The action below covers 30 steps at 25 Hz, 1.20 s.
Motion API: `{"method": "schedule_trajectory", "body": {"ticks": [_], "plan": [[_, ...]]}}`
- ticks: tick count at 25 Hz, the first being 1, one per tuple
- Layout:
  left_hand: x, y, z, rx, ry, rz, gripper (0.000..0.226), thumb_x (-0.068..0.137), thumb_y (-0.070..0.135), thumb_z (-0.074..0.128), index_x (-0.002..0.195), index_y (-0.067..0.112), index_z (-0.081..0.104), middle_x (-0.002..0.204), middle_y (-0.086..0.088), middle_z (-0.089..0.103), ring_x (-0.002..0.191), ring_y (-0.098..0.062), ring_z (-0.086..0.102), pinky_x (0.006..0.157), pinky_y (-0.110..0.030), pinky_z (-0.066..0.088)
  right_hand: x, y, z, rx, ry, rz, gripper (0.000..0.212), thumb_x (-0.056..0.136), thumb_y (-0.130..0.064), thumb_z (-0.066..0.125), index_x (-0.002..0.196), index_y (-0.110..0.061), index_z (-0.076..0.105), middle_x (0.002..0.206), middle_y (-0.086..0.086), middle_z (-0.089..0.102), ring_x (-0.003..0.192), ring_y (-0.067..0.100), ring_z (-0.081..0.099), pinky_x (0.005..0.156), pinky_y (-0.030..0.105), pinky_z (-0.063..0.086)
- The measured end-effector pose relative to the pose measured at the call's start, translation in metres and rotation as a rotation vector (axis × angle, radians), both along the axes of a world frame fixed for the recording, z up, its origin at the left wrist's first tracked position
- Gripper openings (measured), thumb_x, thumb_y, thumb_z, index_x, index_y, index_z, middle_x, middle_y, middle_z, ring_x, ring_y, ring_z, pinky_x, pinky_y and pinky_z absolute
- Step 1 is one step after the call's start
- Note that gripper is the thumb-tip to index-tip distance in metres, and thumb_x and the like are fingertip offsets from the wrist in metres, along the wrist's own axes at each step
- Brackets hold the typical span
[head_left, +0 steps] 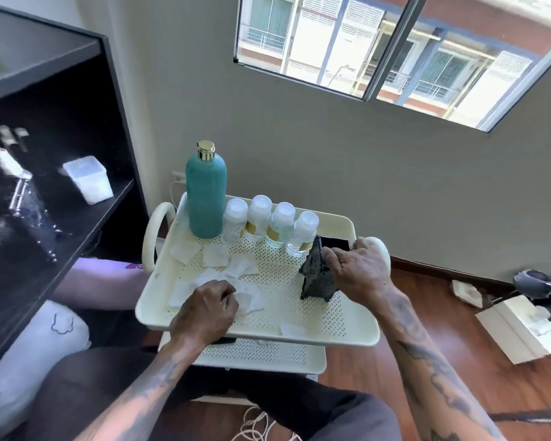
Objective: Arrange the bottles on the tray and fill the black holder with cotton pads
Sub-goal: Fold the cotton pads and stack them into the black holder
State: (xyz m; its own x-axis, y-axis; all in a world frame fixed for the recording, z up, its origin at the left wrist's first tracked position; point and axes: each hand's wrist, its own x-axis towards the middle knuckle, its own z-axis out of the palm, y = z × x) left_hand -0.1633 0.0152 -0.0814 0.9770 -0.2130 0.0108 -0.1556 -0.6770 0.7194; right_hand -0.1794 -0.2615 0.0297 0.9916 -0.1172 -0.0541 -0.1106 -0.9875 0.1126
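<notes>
Head view: left hand point(204, 310) pinching cotton pads point(217, 256), right hand point(360, 268) gripping black holder point(315, 278) near tray's point(347, 337) right edge

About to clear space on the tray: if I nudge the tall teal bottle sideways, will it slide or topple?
The teal bottle is tall and narrow, so a push near its gold cap would probably tip it; push low. The perforated tray may add drag. If it falls, it would likely hit the small clear bottles standing right beside it.

On the tray point(357, 332), the big bottle point(206, 195) stands back left, four small bottles point(272, 224) beside it, cotton pads point(217, 256) in front, holder point(317, 278) right.
</notes>
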Motion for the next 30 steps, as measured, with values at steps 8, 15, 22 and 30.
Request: {"method": "schedule_trajectory", "body": {"ticks": [8, 15, 22, 30], "plan": [[0.001, 0.000, -0.003, -0.046, -0.056, 0.016, 0.013, 0.091, 0.022, 0.061, 0.098, 0.018, 0.071, 0.095, 0.005, 0.068, 0.085, -0.012, 0.065, 0.073, -0.026, 0.053, -0.013, -0.034, 0.016, 0.464, -0.090, -0.049, 0.081, 0.069, -0.048, 0.056, 0.147, -0.037, 0.034, 0.154, -0.006, 0.033, 0.140, 0.021, 0.028, 0.115, 0.037, 0.025], [0.002, -0.011, 0.055, -0.397, 0.097, 0.120, 0.021, 0.089, 0.015, 0.069, 0.090, 0.036, 0.071, 0.088, 0.001, 0.076, 0.083, -0.024, 0.071, 0.082, -0.043, 0.058, -0.014, -0.032, -0.009, 0.703, 0.038, -0.175, 0.098, 0.067, -0.025, 0.079, 0.148, -0.030, 0.026, 0.137, 0.003, 0.052, 0.125, 0.020, 0.045, 0.100, 0.027, 0.039], [0.025, -0.121, 0.146, -0.360, -0.067, -0.293, 0.015, 0.086, 0.012, 0.070, 0.086, 0.026, 0.074, 0.080, 0.007, 0.077, 0.070, 0.003, 0.068, 0.066, -0.009, 0.050, -0.024, -0.034, -0.024, 0.790, -0.063, -0.161, 0.089, 0.067, -0.024, 0.080, 0.144, -0.024, 0.034, 0.134, 0.003, 0.054, 0.123, 0.020, 0.052, 0.100, 0.028, 0.043], [0.034, -0.144, 0.116, 0.129, -0.482, -0.330, 0.028, 0.087, 0.015, 0.056, 0.107, 0.018, 0.076, 0.111, -0.005, 0.060, 0.115, -0.025, 0.050, 0.099, -0.038, 0.044, -0.022, -0.038, -0.028, 0.771, -0.113, -0.151, 0.097, 0.064, -0.026, 0.081, 0.147, -0.025, 0.030, 0.136, 0.006, 0.054, 0.119, 0.023, 0.053, 0.094, 0.026, 0.041]]}}
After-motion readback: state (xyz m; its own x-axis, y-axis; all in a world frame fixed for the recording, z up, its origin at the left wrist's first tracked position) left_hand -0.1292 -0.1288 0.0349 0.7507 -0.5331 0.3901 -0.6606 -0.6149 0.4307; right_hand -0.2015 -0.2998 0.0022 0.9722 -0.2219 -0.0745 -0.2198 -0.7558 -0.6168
